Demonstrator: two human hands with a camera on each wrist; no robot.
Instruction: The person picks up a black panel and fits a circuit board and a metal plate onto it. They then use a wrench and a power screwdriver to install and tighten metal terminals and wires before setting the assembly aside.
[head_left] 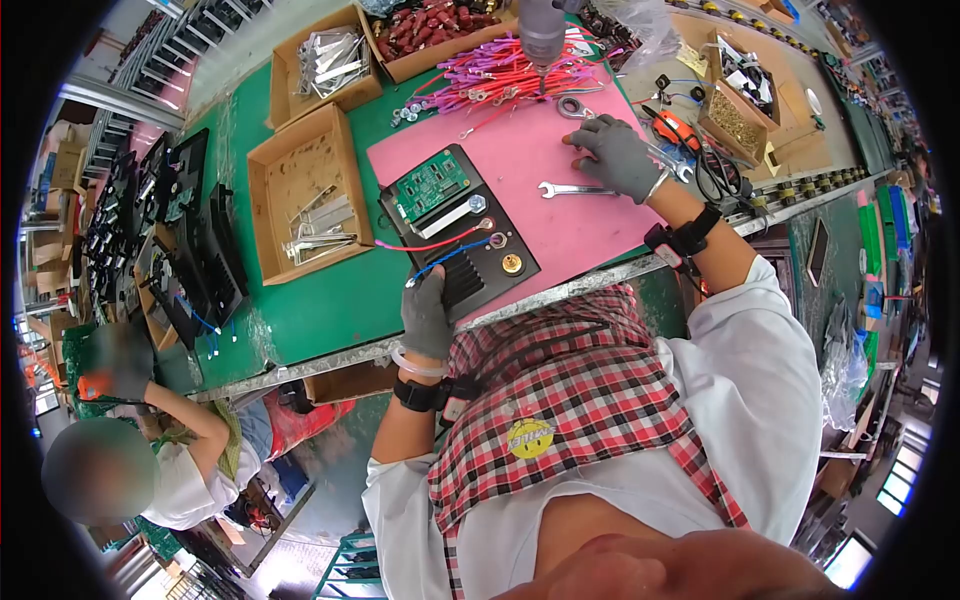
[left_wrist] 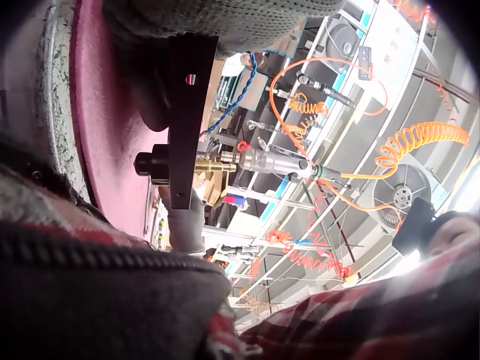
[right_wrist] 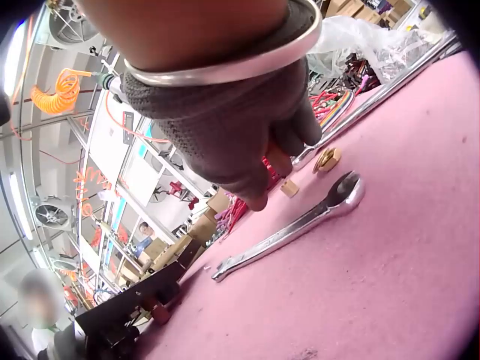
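Note:
My gloved left hand (head_left: 425,315) holds the near left edge of a black panel (head_left: 480,275), its fingers on both faces in the left wrist view. The panel carries a green circuit board (head_left: 432,188), a silver metal piece (head_left: 448,217), a red wire (head_left: 430,245), a blue wire (head_left: 450,260) and a brass fitting (head_left: 512,264). From the panel's edge a threaded brass stud (left_wrist: 206,165) sticks out. My gloved right hand (head_left: 617,157) hovers with bent, spread fingers over the pink mat (head_left: 540,150). Below its fingertips lie a small brass piece (right_wrist: 289,188), a brass nut (right_wrist: 327,160) and a combination wrench (right_wrist: 292,229).
Two cardboard boxes with metal strips (head_left: 330,215) stand left of the mat. Behind it lies a pile of red and purple wires (head_left: 500,75), with a power driver (head_left: 542,35) hanging above. More black panels (head_left: 215,250) stand farther left. Another person sits at lower left.

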